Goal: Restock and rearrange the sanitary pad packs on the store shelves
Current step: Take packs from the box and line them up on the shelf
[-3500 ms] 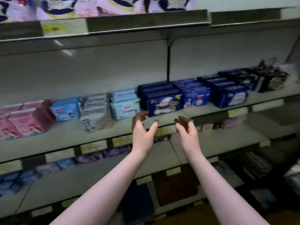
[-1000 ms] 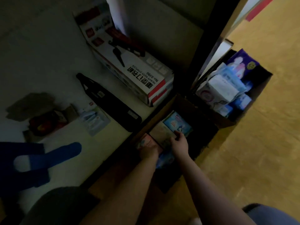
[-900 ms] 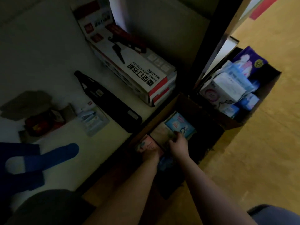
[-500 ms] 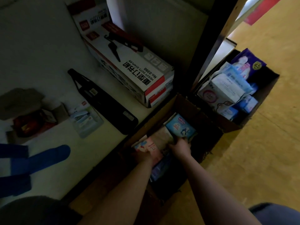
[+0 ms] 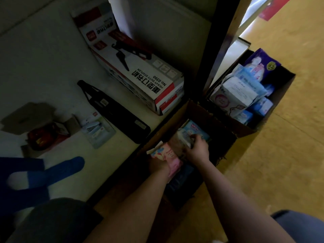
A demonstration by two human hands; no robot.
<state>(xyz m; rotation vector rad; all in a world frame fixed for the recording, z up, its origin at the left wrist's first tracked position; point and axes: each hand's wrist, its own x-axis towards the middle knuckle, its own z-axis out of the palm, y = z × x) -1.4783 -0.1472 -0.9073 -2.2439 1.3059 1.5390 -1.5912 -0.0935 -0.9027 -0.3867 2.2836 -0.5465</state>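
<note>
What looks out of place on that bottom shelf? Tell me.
The heavy duty stapler box lies askew on the bottom shelf, a black stapler loose beside it: office goods, not pads. A small carton at the left sits open. In the far cardboard box, pad packs are piled crooked above the rim.

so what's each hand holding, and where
Left hand grips the pink pack at its near end. Right hand seems to grip the middle pack by its right edge; dim light leaves that unsure.
</note>
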